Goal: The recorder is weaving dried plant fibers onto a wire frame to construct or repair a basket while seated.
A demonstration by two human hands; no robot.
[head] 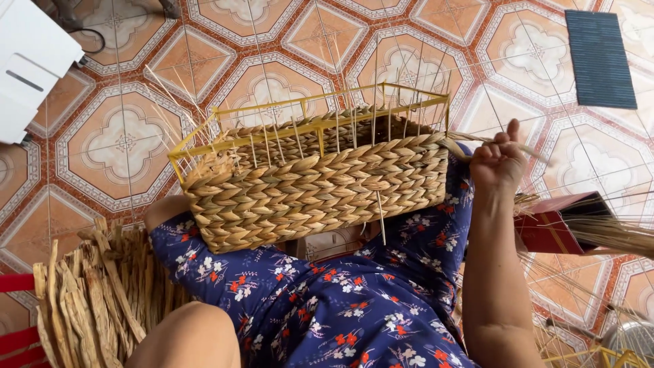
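A half-woven basket (313, 191) of braided tan straw rests on my lap, over a blue flowered dress (340, 307). Its yellow wire frame (306, 126) and thin upright stakes stick out above the woven rows. My right hand (499, 162) is at the basket's right end, fist closed around a straw strand (463, 140) that runs from the top right corner. My left hand is not visible; only a bare forearm or knee (191, 337) shows at the bottom left.
A bundle of dried straw strips (95, 300) lies at the lower left beside a red stool edge (13, 341). On the patterned tile floor are a white appliance (27, 61), a dark blue mat (599, 58), a red box (555, 228) with loose straw, and another yellow frame (599, 356).
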